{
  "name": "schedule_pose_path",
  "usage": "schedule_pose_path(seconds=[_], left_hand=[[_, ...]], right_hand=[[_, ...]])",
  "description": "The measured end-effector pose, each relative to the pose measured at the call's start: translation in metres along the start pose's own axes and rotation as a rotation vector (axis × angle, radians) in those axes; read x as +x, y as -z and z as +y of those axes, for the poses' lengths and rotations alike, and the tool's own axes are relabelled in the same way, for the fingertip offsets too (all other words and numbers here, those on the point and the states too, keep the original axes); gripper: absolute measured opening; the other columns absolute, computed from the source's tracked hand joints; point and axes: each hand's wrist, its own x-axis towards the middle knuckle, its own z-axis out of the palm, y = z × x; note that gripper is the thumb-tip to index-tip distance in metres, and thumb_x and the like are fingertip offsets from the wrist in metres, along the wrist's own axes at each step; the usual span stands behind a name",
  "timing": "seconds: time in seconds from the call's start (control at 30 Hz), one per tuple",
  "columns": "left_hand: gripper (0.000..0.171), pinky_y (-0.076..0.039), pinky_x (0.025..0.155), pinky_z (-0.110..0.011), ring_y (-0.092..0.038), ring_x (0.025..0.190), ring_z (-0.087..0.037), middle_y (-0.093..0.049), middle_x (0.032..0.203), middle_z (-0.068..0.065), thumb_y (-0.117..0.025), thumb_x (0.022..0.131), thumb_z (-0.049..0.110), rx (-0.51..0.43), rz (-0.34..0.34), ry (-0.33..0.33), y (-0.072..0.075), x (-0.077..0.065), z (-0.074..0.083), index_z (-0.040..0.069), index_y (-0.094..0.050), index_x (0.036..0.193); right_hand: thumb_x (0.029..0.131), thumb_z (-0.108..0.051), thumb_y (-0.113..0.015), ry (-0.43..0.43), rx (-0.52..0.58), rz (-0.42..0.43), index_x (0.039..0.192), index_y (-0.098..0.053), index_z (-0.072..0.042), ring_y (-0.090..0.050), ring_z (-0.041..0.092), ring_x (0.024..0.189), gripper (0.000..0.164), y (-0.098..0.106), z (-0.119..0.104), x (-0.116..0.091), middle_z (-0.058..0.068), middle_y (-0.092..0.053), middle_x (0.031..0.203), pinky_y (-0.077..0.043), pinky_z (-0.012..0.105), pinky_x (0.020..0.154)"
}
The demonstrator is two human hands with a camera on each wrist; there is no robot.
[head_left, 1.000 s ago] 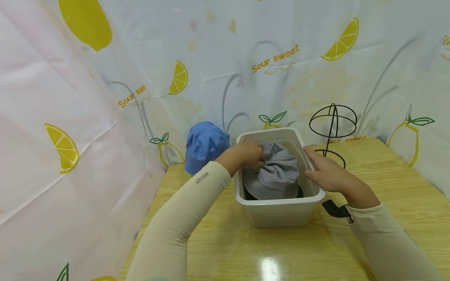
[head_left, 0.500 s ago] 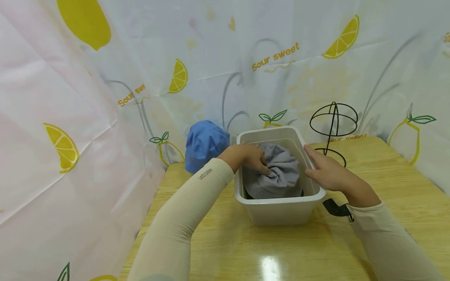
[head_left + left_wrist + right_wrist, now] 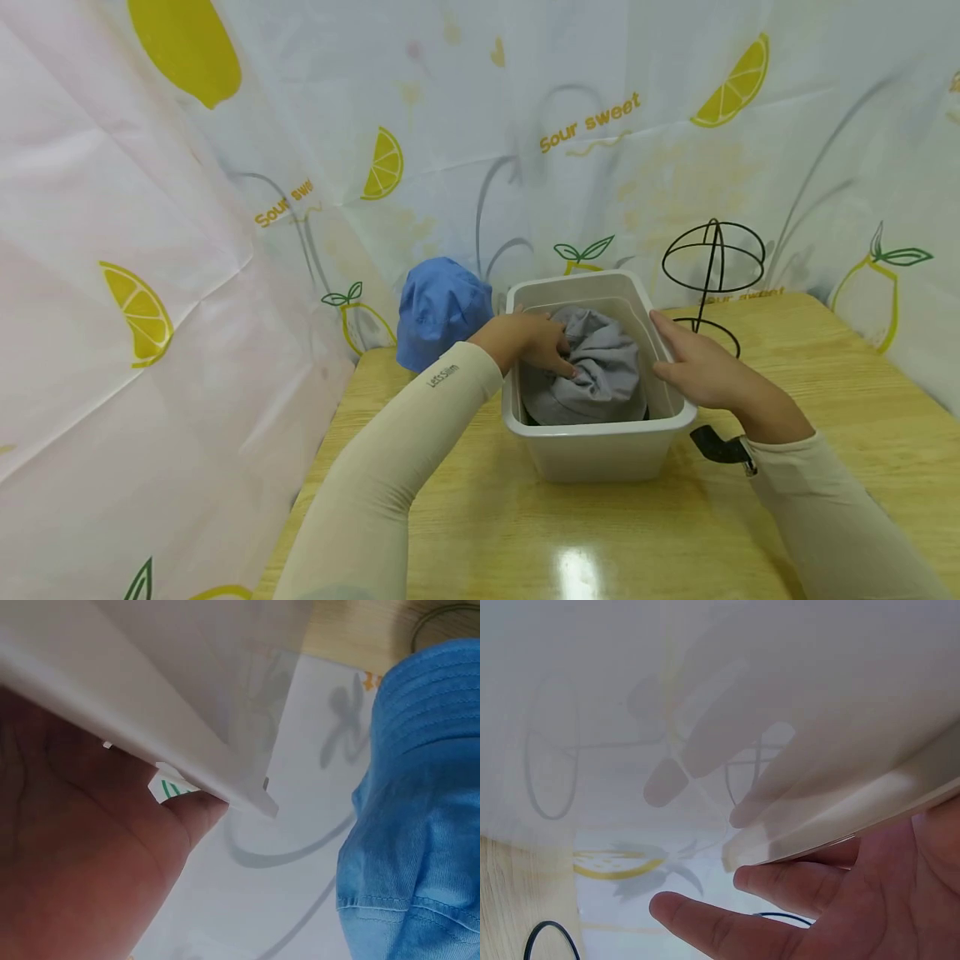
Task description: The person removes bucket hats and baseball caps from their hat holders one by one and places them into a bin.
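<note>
In the head view, a white plastic tub (image 3: 600,457) stands on the wooden table with a crumpled grey cloth hat (image 3: 600,358) inside. My left hand (image 3: 536,340) reaches over the tub's left rim, fingertips pressing on the hat's folded crown; some fingers are hidden. My right hand (image 3: 701,367) holds the right rim, thumb over the edge, while the other fingers (image 3: 727,926) extend along the outside in the right wrist view. Just left of the tub sits a blue cloth hat (image 3: 444,308), also large beside the left hand in the left wrist view.
Behind the right hand stands a black wire hat stand (image 3: 712,258) with a domed top and a ring base. A fabric backdrop (image 3: 450,100) printed with lemons closes off the back and left of the wooden table (image 3: 480,533).
A second ago my left fingers were bunched at a fold of the grey hat. They have since spread and moved slightly right and down onto its crown. The right hand stays at the rim.
</note>
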Motion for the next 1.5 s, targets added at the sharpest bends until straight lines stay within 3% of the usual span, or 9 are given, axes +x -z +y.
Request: schedule_pose_path(seconds=[0.23, 0.5, 0.67, 0.83, 1.17, 1.5], left_hand=[[0.073, -0.002, 0.126, -0.063, -0.012, 0.162, -0.028, -0.022, 0.173, 0.001, -0.051, 0.096, 0.073, 0.002, 0.005, -0.027, -0.001, -0.001, -0.005, 0.041, -0.038, 0.160], [0.071, -0.007, 0.126, -0.064, -0.017, 0.161, -0.028, -0.021, 0.173, -0.003, -0.049, 0.097, 0.072, -0.040, 0.048, -0.108, 0.009, -0.005, -0.016, 0.042, -0.037, 0.160], [0.070, 0.004, 0.122, -0.071, -0.013, 0.162, -0.027, -0.019, 0.174, 0.000, -0.049, 0.096, 0.073, -0.036, 0.076, -0.057, 0.023, -0.017, -0.023, 0.045, -0.039, 0.158], [0.070, 0.009, 0.122, -0.069, -0.007, 0.162, -0.030, -0.021, 0.173, 0.001, -0.051, 0.096, 0.072, -0.020, 0.104, -0.007, 0.032, -0.027, -0.033, 0.043, -0.039, 0.159], [0.079, 0.003, 0.122, -0.071, -0.014, 0.161, -0.031, -0.025, 0.172, -0.006, -0.060, 0.094, 0.067, 0.037, 0.162, 0.072, 0.035, -0.041, -0.056, 0.037, -0.035, 0.162], [0.085, -0.002, 0.124, -0.068, -0.020, 0.160, -0.028, -0.024, 0.173, -0.007, -0.061, 0.097, 0.061, -0.030, 0.207, 0.154, 0.032, -0.051, -0.083, 0.029, -0.024, 0.166]], right_hand=[[0.104, -0.013, -0.051, 0.004, 0.034, -0.001, 0.164, -0.001, 0.003, -0.035, 0.060, 0.142, 0.080, -0.004, -0.001, 0.001, 0.035, -0.013, 0.167, -0.045, 0.069, 0.103], [0.104, -0.012, -0.050, 0.005, 0.020, 0.005, 0.164, -0.002, 0.004, -0.032, 0.059, 0.145, 0.079, -0.003, -0.002, 0.001, 0.035, -0.013, 0.167, -0.041, 0.070, 0.107], [0.104, -0.012, -0.050, 0.001, 0.028, 0.007, 0.164, -0.002, 0.003, -0.037, 0.060, 0.141, 0.079, -0.002, -0.004, 0.001, 0.036, -0.015, 0.166, -0.047, 0.068, 0.101], [0.104, -0.013, -0.050, -0.005, 0.027, 0.010, 0.165, -0.002, 0.002, -0.041, 0.060, 0.138, 0.079, -0.002, -0.004, 0.000, 0.036, -0.017, 0.166, -0.052, 0.066, 0.096], [0.104, -0.013, -0.051, -0.020, 0.032, 0.005, 0.165, -0.002, 0.001, -0.044, 0.060, 0.136, 0.080, -0.002, -0.003, -0.001, 0.036, -0.019, 0.165, -0.054, 0.064, 0.094], [0.103, -0.013, -0.050, -0.014, 0.044, 0.009, 0.165, -0.001, 0.001, -0.045, 0.060, 0.135, 0.080, -0.002, -0.004, -0.001, 0.037, -0.019, 0.165, -0.055, 0.062, 0.092]])
